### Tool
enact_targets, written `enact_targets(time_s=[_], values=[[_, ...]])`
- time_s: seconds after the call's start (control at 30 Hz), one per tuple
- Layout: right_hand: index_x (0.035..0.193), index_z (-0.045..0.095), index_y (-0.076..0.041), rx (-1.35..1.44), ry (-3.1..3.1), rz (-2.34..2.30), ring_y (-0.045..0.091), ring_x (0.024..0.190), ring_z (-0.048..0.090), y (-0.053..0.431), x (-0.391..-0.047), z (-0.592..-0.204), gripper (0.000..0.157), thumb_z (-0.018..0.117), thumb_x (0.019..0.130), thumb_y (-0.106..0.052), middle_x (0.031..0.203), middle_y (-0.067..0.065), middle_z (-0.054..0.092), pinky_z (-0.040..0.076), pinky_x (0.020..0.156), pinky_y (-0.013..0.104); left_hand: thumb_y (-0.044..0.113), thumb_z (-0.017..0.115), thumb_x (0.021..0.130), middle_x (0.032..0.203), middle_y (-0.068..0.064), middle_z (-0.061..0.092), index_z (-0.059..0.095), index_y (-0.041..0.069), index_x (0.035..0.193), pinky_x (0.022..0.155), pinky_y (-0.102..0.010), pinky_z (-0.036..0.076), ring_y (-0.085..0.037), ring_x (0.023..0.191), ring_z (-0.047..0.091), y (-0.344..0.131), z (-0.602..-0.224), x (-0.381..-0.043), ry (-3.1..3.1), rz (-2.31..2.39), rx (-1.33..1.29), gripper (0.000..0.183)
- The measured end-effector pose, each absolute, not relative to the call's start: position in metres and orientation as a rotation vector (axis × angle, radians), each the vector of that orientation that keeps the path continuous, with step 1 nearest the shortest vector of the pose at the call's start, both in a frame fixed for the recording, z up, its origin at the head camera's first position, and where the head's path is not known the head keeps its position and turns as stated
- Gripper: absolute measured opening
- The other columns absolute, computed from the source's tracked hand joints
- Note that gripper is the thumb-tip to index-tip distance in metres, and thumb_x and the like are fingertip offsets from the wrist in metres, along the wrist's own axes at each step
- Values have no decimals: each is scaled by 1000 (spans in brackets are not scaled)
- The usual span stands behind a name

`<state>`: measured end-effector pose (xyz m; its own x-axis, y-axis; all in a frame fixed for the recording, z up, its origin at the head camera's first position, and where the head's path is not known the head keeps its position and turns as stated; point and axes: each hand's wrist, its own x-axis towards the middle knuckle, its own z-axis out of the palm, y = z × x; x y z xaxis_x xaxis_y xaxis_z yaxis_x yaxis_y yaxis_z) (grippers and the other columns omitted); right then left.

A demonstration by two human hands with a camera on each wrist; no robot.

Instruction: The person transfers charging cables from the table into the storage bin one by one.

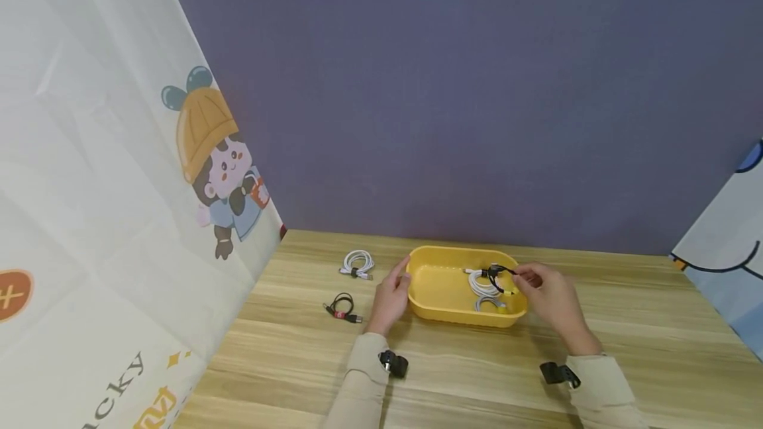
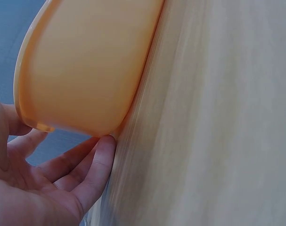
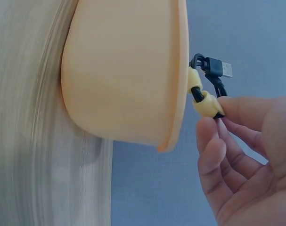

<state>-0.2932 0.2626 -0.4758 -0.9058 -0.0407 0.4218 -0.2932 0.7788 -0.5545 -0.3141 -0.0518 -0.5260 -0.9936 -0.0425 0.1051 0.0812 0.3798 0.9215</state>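
Observation:
At the left end of a yellow plastic bin, my left hand holds the rim and outer wall. In the left wrist view, fingers reach to the bin's lower corner. My right hand is at the bin's right rim, pinching a coiled black USB cable between thumb and fingertips. Yellow ties wrap that cable, and its metal plug sticks out. Inside the bin's right part lie a coiled white cable and a grey cable; the black one overlaps them in the head view.
Left of the bin, a coiled white cable with a black tie lies on the wooden table. Nearer sits a black USB cable with a red tie. A dark blue-grey panel rises behind the table.

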Motion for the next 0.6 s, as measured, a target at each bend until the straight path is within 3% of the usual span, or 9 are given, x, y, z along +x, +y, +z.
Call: enact_targets(time_s=[0.27, 0.6], values=[[108, 75, -5, 296, -2601, 888, 22, 80, 68, 253, -293, -476, 16, 72, 95, -14, 90, 8, 76, 51, 66, 31, 27, 48, 109, 110, -12, 73, 49, 34, 152, 67, -28, 48, -11, 72, 56, -53, -527, -314, -2507, -1711, -33, 44], [106, 76, -7, 368, -2587, 893, 21, 78, 69, 240, -296, -477, 14, 75, 93, -13, 88, 5, 76, 53, 67, 33, 27, 48, 109, 113, -14, 74, 48, 28, 154, 68, -27, 49, -11, 74, 59, -53, -527, -315, -2507, -1693, -50, 45]])
